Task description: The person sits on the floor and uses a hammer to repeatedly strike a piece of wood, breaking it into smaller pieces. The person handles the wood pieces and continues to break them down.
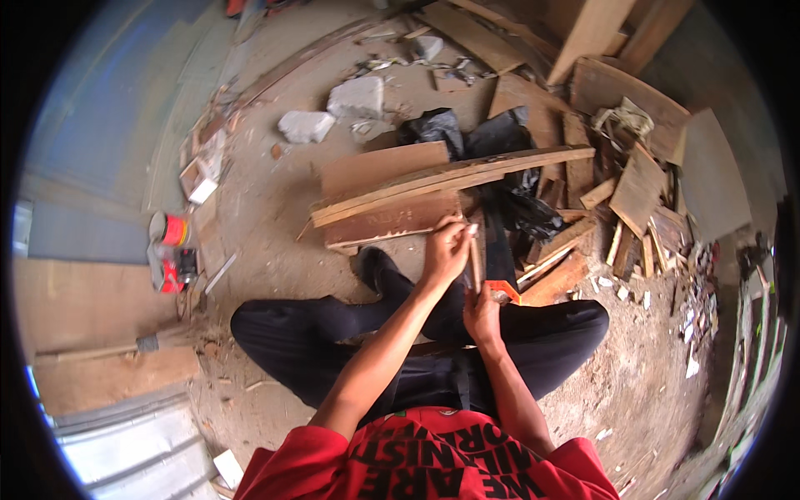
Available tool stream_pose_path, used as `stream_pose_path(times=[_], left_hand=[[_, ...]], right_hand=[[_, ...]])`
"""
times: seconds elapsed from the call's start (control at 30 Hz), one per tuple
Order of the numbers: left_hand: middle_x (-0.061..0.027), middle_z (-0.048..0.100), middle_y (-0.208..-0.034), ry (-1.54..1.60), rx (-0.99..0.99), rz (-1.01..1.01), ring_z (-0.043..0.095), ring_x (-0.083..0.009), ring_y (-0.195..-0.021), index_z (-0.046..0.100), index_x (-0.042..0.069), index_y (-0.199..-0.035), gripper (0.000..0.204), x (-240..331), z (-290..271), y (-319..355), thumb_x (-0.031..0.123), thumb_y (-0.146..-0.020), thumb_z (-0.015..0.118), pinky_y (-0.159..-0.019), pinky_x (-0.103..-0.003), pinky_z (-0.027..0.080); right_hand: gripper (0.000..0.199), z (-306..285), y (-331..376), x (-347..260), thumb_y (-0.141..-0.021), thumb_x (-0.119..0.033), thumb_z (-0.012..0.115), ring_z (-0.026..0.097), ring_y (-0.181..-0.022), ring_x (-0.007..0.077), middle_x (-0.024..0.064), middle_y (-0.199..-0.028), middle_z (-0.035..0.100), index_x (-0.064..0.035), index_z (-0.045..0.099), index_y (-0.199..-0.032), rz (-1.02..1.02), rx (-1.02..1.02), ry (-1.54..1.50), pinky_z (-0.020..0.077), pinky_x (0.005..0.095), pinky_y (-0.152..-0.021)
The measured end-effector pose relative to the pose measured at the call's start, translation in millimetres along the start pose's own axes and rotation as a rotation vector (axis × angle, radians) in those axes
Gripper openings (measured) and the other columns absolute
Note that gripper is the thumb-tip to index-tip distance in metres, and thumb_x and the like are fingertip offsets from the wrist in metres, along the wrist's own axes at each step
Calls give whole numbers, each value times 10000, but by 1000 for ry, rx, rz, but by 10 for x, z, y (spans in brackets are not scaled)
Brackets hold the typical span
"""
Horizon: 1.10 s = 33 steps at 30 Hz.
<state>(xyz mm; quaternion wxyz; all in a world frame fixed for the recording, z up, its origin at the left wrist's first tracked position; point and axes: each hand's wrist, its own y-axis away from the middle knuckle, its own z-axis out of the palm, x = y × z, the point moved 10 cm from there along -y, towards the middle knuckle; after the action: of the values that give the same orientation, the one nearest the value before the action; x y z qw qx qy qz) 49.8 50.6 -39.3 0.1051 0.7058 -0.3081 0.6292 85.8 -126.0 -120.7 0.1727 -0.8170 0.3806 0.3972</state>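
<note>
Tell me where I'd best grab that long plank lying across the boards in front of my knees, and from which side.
Probably near the middle of the long plank, coming down from above. It lies almost flat across the stacked boards with both ends overhanging, so its top and long edges are exposed there. The left hand and right hand are busy with a thin stick.

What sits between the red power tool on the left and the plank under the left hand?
Head view: mostly bare dirt floor between the red power tool and the plank; only a thin pale strip lies there, close beside the tool.
</note>
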Motion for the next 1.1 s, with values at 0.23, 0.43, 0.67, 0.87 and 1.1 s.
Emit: stream_pose_path(times=[0.23, 0.43, 0.67, 0.87, 1.1], left_hand=[[-60, 556, -721, -144, 2, -124, 485, -91, -603, 610, -30, -767, 294, -276, -54, 88, 180, -973, 607, -540, -268, 381], [-39, 560, -630, -41, -132, -360, 520, -88, -588, 673, -11, -853, 340, -251, 480, 206, 303, -970, 614, -556, -284, 418], [-288, 603, -1231, -343, -287, -277, 586, -382, -1162, 571, -87, -1219, 667, -451, 432, -295, 479, -879, 665, -990, -439, 456], [-117, 722, -997, -181, -291, -153, 688, -227, -903, 660, 0, -1049, 320, 229, -335, -448, 288, -914, 686, -791, -333, 531], [-188, 600, -1255, -1095, -234, 102, 554, -373, -1183, 557, 37, -1255, 580, -160, -1020, -927, 423, -850, 709, -983, -501, 426]], right_hand=[[300, 93, 104, 80, -966, -262, 539, 625, -771, 531, 336, -752, 628, 31, 485, -993, 141, -195, 103, 493, 602, -686], [347, 159, -12, 676, -918, -274, 608, 637, -863, 505, 338, -830, 639, 71, 573, -910, 339, -122, 3, 509, 539, -743], [394, -161, 2, 969, -940, -348, 625, 646, -545, 251, 163, -621, 609, 27, 588, -825, 399, 174, -101, 484, 402, -516], [475, -310, -104, 777, -1005, -449, 508, 421, -502, 103, 0, -566, 433, -47, 500, -751, 434, 223, -280, 337, 323, -469], [554, -109, -164, 425, -1035, -484, 401, 450, -567, 87, 1, -630, 474, -6, 560, -805, 381, 67, -362, 364, 290, -509]])
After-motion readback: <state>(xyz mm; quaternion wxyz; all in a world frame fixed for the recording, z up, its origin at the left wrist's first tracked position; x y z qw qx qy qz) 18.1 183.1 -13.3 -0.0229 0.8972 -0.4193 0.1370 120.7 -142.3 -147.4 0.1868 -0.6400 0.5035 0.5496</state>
